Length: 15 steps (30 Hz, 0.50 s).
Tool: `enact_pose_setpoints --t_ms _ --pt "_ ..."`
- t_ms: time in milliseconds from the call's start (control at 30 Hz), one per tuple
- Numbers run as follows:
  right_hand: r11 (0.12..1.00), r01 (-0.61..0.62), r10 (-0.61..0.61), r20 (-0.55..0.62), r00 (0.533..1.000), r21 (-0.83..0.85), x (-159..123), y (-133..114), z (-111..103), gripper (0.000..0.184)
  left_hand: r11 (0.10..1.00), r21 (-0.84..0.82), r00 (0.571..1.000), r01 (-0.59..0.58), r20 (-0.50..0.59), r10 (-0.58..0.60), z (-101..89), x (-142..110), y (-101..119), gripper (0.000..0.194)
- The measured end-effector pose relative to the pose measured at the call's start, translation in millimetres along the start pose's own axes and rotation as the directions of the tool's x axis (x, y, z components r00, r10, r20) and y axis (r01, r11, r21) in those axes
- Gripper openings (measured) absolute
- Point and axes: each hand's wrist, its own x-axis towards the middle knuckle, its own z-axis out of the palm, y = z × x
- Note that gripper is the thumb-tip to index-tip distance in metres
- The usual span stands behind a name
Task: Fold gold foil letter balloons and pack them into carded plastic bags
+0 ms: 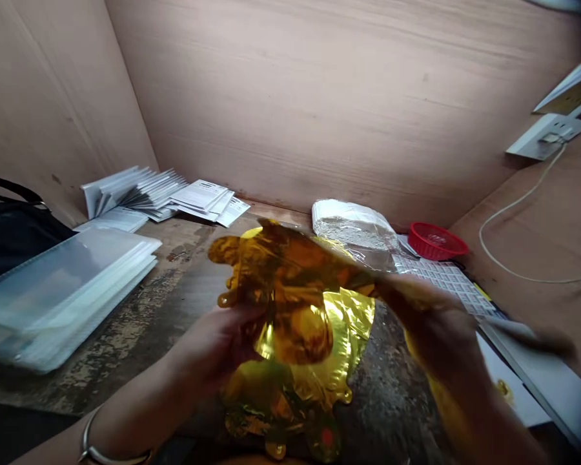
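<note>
A shiny gold foil balloon (303, 323), flat and crumpled with rounded lobes and small tabs on its edge, is held up over the middle of the table. My left hand (237, 329) grips its left side, the fingertips partly hidden by the foil. On the right, my right hand (430, 323) is smeared by motion; the upper part of the foil stretches across to it and appears pinched there. More gold foil hangs below, toward the table's near edge. Its overall shape I cannot make out.
Clear plastic sleeves (77, 278) lie at left beside a black bag (19, 239). White printed cards (203, 197) stand and lie along the back. A plastic-wrapped white bundle (353, 226), a red basket (436, 240) and a patterned sheet (440, 281) sit at back right. A white cable (484, 232) hangs from a socket.
</note>
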Motion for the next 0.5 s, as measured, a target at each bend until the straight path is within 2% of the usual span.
enact_pose_setpoints --t_ms 67,100,167,233,267,333,433,500 --pt "0.98 -0.201 0.197 0.159 0.967 0.008 21 14 -12 0.038 0.993 -0.055 0.994 0.1 0.048 -0.097 -0.4 -5 -18 0.032" --pt "0.962 -0.272 0.27 0.262 0.926 -0.033 30 24 -13 0.041 0.987 -0.05 0.987 0.151 0.063 -0.148 0.1 -8 -27 0.032" --pt "0.938 -0.328 0.346 0.37 0.862 -0.112 44 45 -6 0.038 0.974 0.014 0.972 0.228 0.058 -0.228 2.1 -12 -41 0.034" --pt "0.924 -0.324 0.38 0.392 0.838 -0.205 48 63 8 0.03 0.953 0.034 0.953 0.3 0.027 -0.301 4.9 -14 -51 0.036" --pt "0.918 -0.307 0.384 0.375 0.844 -0.249 47 69 16 0.026 0.944 0.017 0.944 0.33 0.014 -0.33 6.5 -15 -55 0.036" --pt "0.912 -0.245 0.348 0.303 0.887 -0.33 36 71 28 0.017 0.931 -0.046 0.932 0.361 -0.007 -0.362 9.8 -15 -62 0.037" --pt "0.919 -0.097 0.187 0.204 0.961 -0.383 6 54 36 0.039 0.921 -0.094 0.924 0.379 -0.016 -0.382 14.3 -12 -70 0.039" --pt "0.928 0.064 0.042 0.273 0.961 -0.368 -20 40 37 0.042 0.923 -0.095 0.927 0.373 -0.008 -0.376 17.0 -9 -75 0.038"
